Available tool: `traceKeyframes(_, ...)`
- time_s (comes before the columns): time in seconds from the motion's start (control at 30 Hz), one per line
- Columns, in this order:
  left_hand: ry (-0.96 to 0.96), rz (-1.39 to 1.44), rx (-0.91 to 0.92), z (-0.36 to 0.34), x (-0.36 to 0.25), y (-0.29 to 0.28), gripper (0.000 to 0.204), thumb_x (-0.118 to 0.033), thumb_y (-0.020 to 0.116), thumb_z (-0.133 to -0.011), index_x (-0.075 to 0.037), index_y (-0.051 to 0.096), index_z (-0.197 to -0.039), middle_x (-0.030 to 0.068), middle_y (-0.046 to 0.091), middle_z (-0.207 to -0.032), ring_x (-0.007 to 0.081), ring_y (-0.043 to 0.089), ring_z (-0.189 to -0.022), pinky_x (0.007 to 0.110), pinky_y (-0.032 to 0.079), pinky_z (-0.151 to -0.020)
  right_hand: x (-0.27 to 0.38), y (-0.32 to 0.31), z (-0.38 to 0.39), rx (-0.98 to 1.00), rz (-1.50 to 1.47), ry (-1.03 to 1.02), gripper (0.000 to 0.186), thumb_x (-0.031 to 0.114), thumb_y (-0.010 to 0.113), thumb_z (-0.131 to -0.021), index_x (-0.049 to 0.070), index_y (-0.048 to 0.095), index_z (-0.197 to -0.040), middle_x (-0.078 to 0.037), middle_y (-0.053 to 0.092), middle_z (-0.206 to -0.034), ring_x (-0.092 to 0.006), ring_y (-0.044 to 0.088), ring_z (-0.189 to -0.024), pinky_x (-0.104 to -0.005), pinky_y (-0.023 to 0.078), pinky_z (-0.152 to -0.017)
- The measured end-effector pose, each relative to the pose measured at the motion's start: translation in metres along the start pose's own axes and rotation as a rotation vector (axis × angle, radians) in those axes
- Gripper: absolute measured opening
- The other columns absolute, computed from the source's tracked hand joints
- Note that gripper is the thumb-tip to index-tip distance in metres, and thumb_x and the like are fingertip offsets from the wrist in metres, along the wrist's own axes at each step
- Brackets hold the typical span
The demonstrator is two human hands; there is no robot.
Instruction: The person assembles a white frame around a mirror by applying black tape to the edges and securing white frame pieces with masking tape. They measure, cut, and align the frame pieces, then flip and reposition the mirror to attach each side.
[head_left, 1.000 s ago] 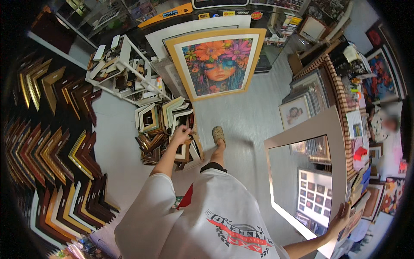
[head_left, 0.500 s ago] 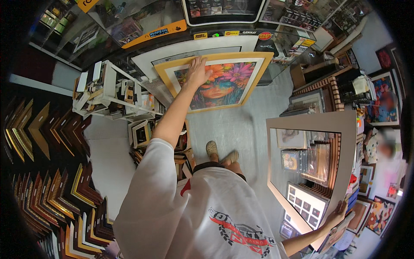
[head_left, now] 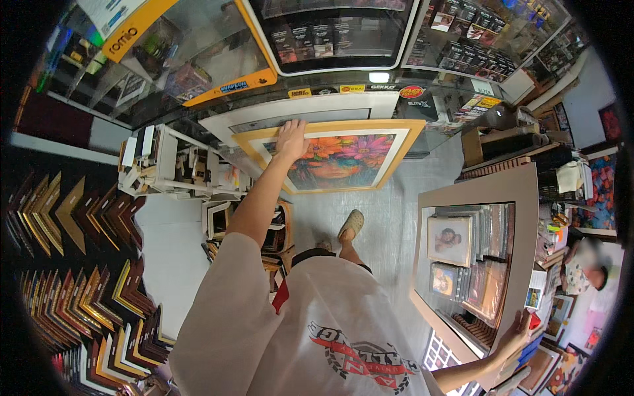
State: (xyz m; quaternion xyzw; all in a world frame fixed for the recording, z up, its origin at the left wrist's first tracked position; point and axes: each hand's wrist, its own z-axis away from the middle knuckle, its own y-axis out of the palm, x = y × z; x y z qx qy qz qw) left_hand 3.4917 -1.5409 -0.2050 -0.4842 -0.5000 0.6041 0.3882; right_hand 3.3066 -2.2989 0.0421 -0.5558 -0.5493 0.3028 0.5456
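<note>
The gold-framed colourful painting point(head_left: 337, 158) leans against the glass counter point(head_left: 218, 59), its long axis running left to right. The left hand point(head_left: 291, 137) clasps its top edge; the right hand point(head_left: 516, 330), far off, grips a large pale frame point(head_left: 528, 218).

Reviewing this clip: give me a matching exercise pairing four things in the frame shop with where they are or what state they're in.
Things:
1. left hand
2. right hand
3. sandalled foot
4. frame corner samples

Places or states:
A. on the grey floor
B. gripping the top edge of the gold-framed flower portrait
C. hung in rows on the dark wall at left
D. holding the edge of the large pale mirror frame

Pairs: 1-B, 2-D, 3-A, 4-C
</note>
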Motion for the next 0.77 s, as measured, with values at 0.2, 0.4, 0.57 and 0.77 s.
traceKeyframes(0.2,-0.028,-0.025,-0.027,-0.007,0.0,0.009,0.046,-0.022,0.076,-0.086,-0.01,0.055,-0.126,0.0123,0.058,-0.123,0.0319,0.052,-0.121,0.046,0.039,-0.104,0.02,0.002,-0.046,0.045,0.027,-0.024,0.017,0.002,0.062,-0.097,-0.004,0.064,-0.113,-0.021,0.072,-0.103,-0.0256,0.065,-0.086,-0.0366,0.052,-0.08)
traceKeyframes(0.4,-0.092,-0.012,-0.008,-0.016,-0.005,0.014,0.043,-0.025,0.076,-0.088,-0.009,0.056,-0.122,0.0108,0.062,-0.12,0.031,0.055,-0.12,0.046,0.039,-0.103,0.031,-0.018,-0.068,0.102,0.067,-0.071,0.017,0.006,0.06,-0.099,-0.004,0.064,-0.112,-0.02,0.071,-0.099,-0.0259,0.065,-0.087,-0.0382,0.051,-0.082)
traceKeyframes(0.57,-0.15,-0.019,0.034,-0.024,-0.009,0.013,0.042,-0.027,0.076,-0.088,-0.008,0.056,-0.12,0.0115,0.067,-0.117,0.0323,0.059,-0.117,0.048,0.04,-0.101,0.028,-0.019,-0.075,0.11,-0.048,-0.009,0.017,0.006,0.06,-0.099,-0.005,0.064,-0.111,-0.02,0.071,-0.098,-0.0261,0.065,-0.086,-0.0378,0.051,-0.082)
traceKeyframes(0.77,-0.211,0.016,0.205,-0.021,-0.006,0.01,0.041,-0.028,0.076,-0.088,-0.012,0.056,-0.12,0.012,0.067,-0.117,0.0316,0.059,-0.118,0.05,0.039,-0.107,-0.013,-0.012,-0.081,0.071,0.018,-0.029,0.018,0.007,0.059,-0.101,-0.005,0.063,-0.114,-0.019,0.068,-0.099,-0.0226,0.058,-0.086,-0.0351,0.049,-0.083)
